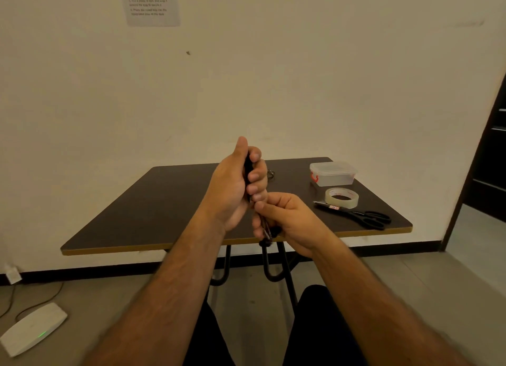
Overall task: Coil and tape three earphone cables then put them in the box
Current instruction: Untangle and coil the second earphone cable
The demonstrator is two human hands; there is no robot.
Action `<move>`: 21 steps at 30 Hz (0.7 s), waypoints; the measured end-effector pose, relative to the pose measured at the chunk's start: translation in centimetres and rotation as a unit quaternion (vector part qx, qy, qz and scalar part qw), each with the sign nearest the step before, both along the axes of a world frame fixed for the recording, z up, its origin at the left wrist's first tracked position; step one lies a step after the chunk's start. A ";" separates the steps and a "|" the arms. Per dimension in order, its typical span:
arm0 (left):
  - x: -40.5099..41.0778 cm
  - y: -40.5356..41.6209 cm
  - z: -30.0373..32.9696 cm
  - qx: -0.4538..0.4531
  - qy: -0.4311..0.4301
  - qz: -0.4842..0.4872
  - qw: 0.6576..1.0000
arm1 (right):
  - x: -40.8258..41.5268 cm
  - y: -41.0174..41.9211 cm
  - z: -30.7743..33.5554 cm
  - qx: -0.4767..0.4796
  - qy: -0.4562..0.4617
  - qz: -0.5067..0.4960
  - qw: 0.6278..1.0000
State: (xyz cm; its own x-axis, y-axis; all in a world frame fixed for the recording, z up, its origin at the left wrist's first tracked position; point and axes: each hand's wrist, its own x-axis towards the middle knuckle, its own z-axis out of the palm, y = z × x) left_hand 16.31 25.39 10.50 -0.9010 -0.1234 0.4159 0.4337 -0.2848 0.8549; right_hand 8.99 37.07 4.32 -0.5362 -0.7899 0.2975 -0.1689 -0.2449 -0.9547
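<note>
Hands up over the near table (169, 201) edge, from what I see. Left hand (232, 190) has fingers curled tight round a black cable (248, 171) bundle, thumb up. Right hand (287, 223) just below, touching it, pinching the cable's lower end; strands dangle under it. Another cable (271, 175) lies on the table behind the hands. Box (332, 173), lid on, far right; tape (341, 198) and scissors (364, 218) just in front of it.
</note>
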 end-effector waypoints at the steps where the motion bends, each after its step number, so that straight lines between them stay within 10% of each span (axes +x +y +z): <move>1: -0.1 0.2 -0.1 -0.010 0.007 0.020 1.000 | 0.2 -0.1 0.0 -0.002 -0.007 -0.009 1.000; 21: -2.0 -0.9 -3.4 -0.139 0.078 0.171 0.972 | 3.5 -0.3 1.4 -0.032 -0.172 -0.062 0.983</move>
